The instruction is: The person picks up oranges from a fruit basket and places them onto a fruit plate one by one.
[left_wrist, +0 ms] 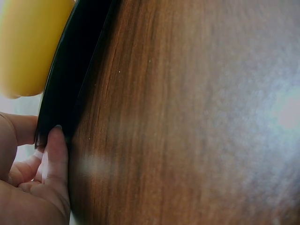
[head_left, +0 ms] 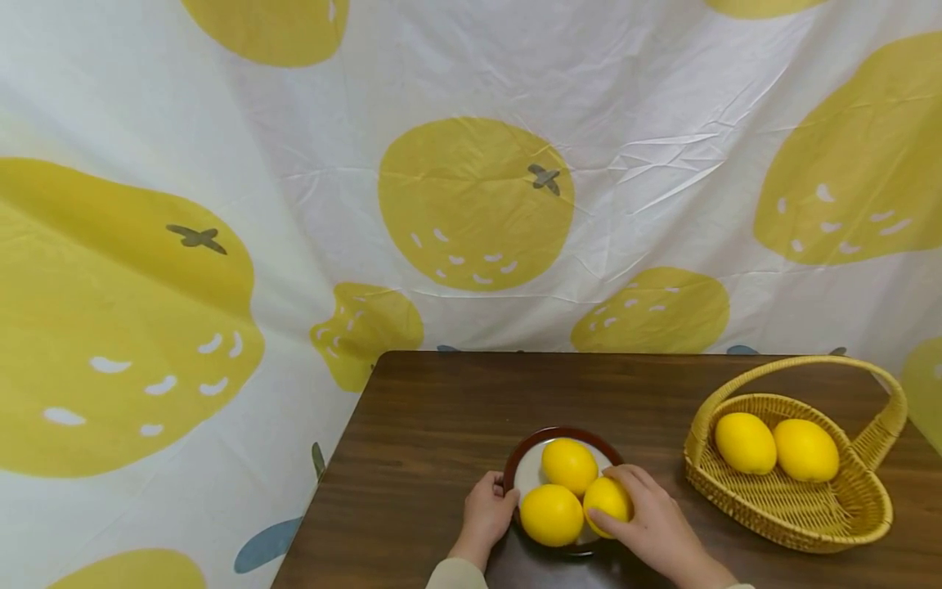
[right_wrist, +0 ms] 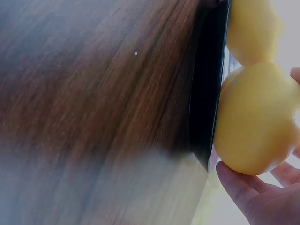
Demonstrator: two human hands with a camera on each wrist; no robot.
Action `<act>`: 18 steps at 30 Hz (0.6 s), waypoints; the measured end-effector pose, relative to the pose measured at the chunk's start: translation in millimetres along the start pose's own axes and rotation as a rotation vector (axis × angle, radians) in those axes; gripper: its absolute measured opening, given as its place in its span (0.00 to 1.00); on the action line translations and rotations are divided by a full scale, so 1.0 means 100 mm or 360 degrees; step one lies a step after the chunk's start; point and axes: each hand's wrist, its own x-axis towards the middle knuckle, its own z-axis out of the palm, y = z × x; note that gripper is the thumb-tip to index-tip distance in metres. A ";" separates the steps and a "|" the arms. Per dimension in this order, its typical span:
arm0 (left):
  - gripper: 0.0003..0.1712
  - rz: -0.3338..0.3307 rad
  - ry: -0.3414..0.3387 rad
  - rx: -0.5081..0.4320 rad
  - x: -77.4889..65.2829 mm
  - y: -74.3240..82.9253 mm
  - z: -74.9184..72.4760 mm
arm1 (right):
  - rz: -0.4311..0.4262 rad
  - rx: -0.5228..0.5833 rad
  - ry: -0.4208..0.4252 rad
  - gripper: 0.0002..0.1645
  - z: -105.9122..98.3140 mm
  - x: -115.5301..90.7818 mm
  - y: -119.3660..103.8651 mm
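A round plate (head_left: 528, 473) with a dark rim and pale inside sits near the table's front, bearing three yellow lemons. My left hand (head_left: 486, 511) pinches the plate's left rim, thumb above and fingers below, as the left wrist view shows at the dark rim (left_wrist: 70, 75). My right hand (head_left: 651, 519) holds the right-hand lemon (head_left: 607, 505) between thumb and fingers, at the plate's right side. The other lemons, one at the back (head_left: 570, 465) and one at front left (head_left: 551, 515), lie close against it. In the right wrist view the held lemon (right_wrist: 255, 119) overlaps the plate's edge.
To the right stands a yellow wicker basket (head_left: 791, 519) with a tall arched handle; two lemons (head_left: 746, 442) lie in its back part. The dark wooden table (head_left: 441, 401) ends at a lemon-print cloth (head_left: 471, 319) hanging behind and to the left.
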 end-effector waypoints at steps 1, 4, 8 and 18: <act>0.13 0.0014 0.0004 0.0010 0.00 0.00 0.00 | 0.0004 0.0007 -0.0005 0.37 0.01 0.00 0.00; 0.13 0.0030 0.0007 0.0020 0.00 0.00 0.00 | 0.0020 0.0026 -0.0021 0.37 0.02 0.01 0.00; 0.13 0.0036 -0.0001 0.0038 0.00 -0.01 -0.01 | 0.0034 0.0045 -0.0043 0.37 0.05 0.02 0.00; 0.15 0.0057 -0.0006 0.0056 -0.01 0.01 -0.02 | 0.0016 0.0041 -0.0027 0.35 0.10 0.03 -0.01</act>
